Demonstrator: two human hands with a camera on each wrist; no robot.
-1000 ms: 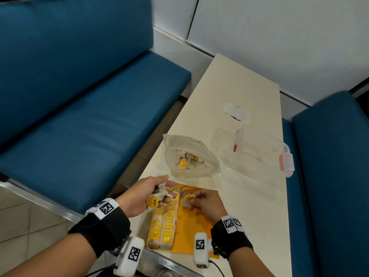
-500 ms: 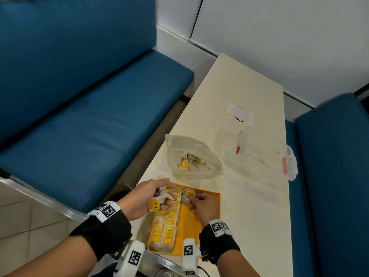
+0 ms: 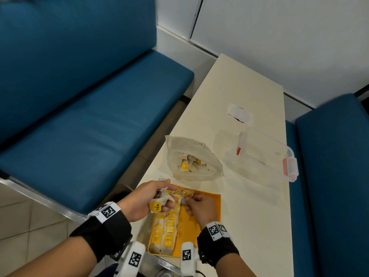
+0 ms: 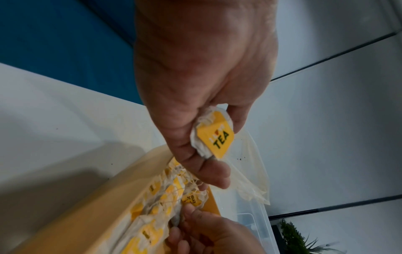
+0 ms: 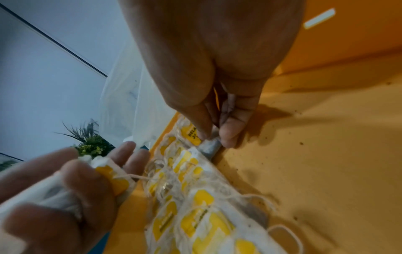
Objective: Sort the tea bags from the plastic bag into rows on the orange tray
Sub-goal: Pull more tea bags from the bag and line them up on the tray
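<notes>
The orange tray [image 3: 212, 206] lies at the table's near edge with two rows of tea bags [image 3: 166, 230] along its left side. My left hand [image 3: 148, 197] hovers over the tray's far left corner and grips a bunch of tea bags [image 4: 214, 135], one yellow TEA tag showing. My right hand [image 3: 196, 205] is low on the tray and pinches a tea bag [image 5: 208, 147] at the far end of the second row. The plastic bag [image 3: 194, 156] lies open beyond the tray with several tea bags inside.
A clear plastic box [image 3: 259, 156] with red clips stands right of the bag. A small white packet [image 3: 239, 112] lies farther back. Blue benches [image 3: 89, 108] flank the narrow cream table [image 3: 249, 226]. The tray's right half is bare orange.
My right hand has slid forward along the tray with its tea bag to the far end of the row. The left hand stays put with its bunch.
</notes>
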